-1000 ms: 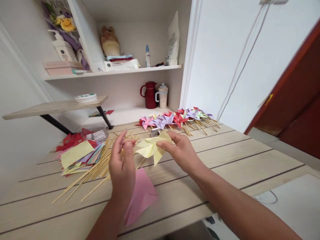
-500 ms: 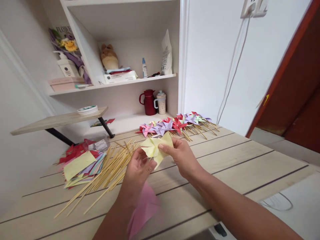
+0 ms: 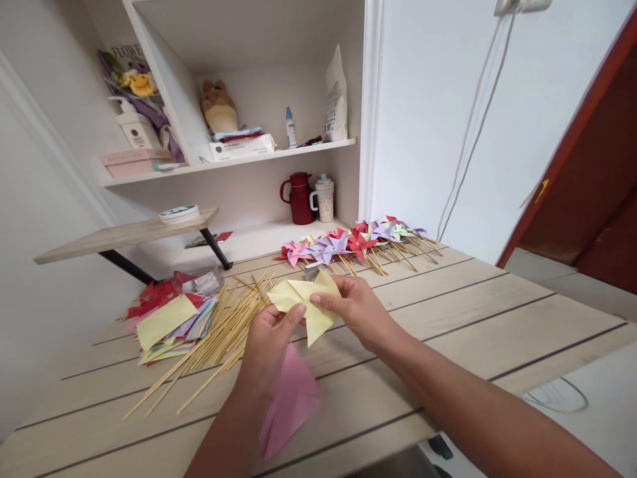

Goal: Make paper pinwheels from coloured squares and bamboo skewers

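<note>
Head view: the yellow paper pinwheel (image 3: 304,302) sits above the table (image 3: 448,318). The right hand (image 3: 354,307) at 3 o'clock pinches it with thumb and fingers. The left hand (image 3: 269,342) at 7 o'clock pinches its lower edge. Pink paper (image 3: 291,401) lies below the hands, and wooden sticks (image 3: 219,335) lie at 9 o'clock.

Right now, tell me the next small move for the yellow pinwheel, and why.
Probably reach the left hand to the sticks and pick one. Both hands pinch the folded yellow pinwheel, which has no stick, while the finished pinwheels behind all sit on sticks. The right hand can hold it alone.
</note>
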`<act>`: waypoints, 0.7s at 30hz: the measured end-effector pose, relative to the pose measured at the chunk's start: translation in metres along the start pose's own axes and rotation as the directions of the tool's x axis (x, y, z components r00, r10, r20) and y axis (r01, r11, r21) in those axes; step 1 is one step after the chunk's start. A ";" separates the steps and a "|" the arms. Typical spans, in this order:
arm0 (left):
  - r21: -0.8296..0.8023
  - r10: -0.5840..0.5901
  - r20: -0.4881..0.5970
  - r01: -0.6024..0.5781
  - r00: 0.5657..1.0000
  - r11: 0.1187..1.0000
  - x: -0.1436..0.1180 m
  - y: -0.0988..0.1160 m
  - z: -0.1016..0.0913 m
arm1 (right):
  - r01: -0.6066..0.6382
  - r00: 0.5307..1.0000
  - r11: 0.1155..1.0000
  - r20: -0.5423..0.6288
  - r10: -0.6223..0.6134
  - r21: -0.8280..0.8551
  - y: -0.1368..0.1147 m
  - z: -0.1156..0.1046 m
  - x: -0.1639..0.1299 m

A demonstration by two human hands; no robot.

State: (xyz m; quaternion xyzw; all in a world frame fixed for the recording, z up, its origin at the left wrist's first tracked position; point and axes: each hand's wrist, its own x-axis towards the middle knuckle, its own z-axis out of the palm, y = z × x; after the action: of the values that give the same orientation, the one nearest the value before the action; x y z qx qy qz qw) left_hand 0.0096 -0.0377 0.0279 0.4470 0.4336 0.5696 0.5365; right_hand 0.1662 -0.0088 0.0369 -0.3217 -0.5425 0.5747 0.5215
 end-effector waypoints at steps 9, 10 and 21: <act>0.145 0.046 -0.092 -0.032 0.995 0.989 0.006 0.030 -0.026 | -0.092 0.980 0.930 0.136 0.149 -0.355 -0.011 -0.040 0.036; 0.200 0.022 -0.063 -0.009 0.998 0.980 0.007 0.037 -0.028 | -0.091 0.974 0.918 0.155 0.162 -0.385 -0.013 -0.044 0.042; 0.444 -0.043 0.012 0.033 0.999 0.895 0.027 0.074 -0.003 | 0.062 0.895 0.807 0.391 0.215 -0.587 -0.043 -0.064 0.094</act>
State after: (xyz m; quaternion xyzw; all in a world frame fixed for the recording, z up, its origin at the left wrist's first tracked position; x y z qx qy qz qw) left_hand -0.0107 -0.0139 0.1006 0.5550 0.5548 0.4405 0.4360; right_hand 0.2137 0.0927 0.0835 -0.3505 -0.7820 0.4578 0.2368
